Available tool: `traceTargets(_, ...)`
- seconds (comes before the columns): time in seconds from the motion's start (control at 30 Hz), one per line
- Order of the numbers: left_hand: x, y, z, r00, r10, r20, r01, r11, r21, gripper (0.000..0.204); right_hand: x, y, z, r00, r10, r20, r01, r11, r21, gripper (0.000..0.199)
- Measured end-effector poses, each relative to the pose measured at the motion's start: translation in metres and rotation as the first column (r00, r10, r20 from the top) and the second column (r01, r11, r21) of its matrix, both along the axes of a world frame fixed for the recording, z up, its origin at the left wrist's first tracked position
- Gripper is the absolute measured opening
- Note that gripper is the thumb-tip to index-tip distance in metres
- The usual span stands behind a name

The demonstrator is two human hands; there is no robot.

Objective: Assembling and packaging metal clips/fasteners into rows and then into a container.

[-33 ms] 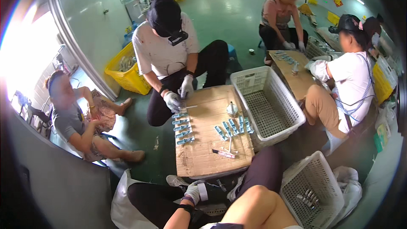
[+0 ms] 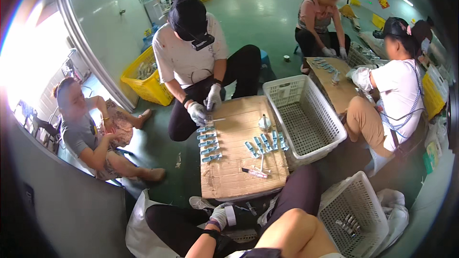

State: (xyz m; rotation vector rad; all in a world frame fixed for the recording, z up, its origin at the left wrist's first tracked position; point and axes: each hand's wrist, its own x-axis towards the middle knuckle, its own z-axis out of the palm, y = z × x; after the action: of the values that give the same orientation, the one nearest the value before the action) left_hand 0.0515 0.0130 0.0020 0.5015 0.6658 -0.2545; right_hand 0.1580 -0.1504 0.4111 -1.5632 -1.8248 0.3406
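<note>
My left hand (image 2: 219,217), in a striped white glove, is low in the view between my legs. Its fingers are closed around a white rounded piece (image 2: 231,215), whose exact kind I cannot make out. Just right of it lies a small slim grey-blue piece (image 2: 250,208). My right hand is out of view; a bent bare limb (image 2: 291,231) fills the lower middle. Beyond my left hand is a cardboard sheet (image 2: 229,174). On it are a clear and black tube-like piece (image 2: 254,172), a white T-shaped stick (image 2: 262,164), several blue clip-like pieces (image 2: 258,144) and a small jar (image 2: 264,123).
Opposite, a person's gloved hands (image 2: 203,110) work over the cardboard's far left, near a row of blue pieces (image 2: 208,144). A grey crate (image 2: 306,88) stands right of it. Another crate (image 2: 356,188), holding several small pieces, is at lower right. A white sack (image 2: 143,224) lies at lower left.
The whole scene sits slightly further right in the picture, as the view has turned a little. My left hand keeps its hold on the white piece.
</note>
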Motion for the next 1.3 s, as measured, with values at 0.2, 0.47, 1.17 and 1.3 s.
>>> traceTargets(0.2, -0.001, -0.017, 0.001, 0.942, -0.288, 0.171, 0.111, 0.749, 0.653, 0.028, -0.006, 0.012, 0.010, 0.997, -0.047, 0.065, 0.051, 0.997, -0.060, 0.022)
traceTargets(0.47, 0.006, -0.004, 0.010, 0.999, -0.039, -0.007, 0.039, 0.980, 0.195, 0.020, 0.113, -0.034, -0.247, 0.672, -0.664, 0.327, 0.714, 0.465, -0.524, 0.038)
traceTargets(1.17, -0.001, -0.010, 0.029, 0.996, 0.027, -0.084, -0.008, 0.975, 0.221, 0.017, 0.101, -0.043, -0.304, 0.151, -0.947, 0.284, 0.938, 0.047, -0.344, 0.044)
traceTargets(1.3, 0.000, -0.010, 0.041, 0.995, 0.044, -0.085, -0.025, 0.976, 0.217, 0.017, 0.110, -0.046, -0.316, 0.142, -0.972, 0.188, 0.910, 0.053, -0.412, 0.048)
